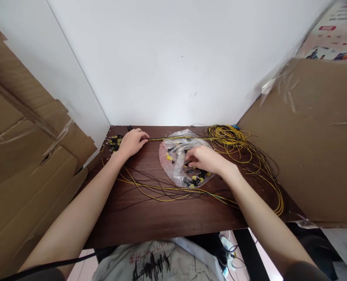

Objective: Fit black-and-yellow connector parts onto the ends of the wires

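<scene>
My left hand (pixel 134 141) is at the back left of the brown table, its thumb and fingers closed on a thin bundle of yellow and black wires (pixel 173 137) that runs to the right. Beside that hand lies a pile of small black and yellow connectors (pixel 114 142). My right hand (pixel 204 159) is over a clear plastic bag (pixel 173 177), with fingers curled inward. Whatever its fingertips may hold is hidden. Small black and yellow plastic parts (pixel 195 180) lie on or in the bag.
A loose coil of yellow and black wires (pixel 229 138) lies at the back right of the table (pixel 167 218). More loose wires (pixel 158 188) stretch across the front. Cardboard panels (pixel 314 140) stand at both sides, and a white wall (pixel 173 70) closes the back.
</scene>
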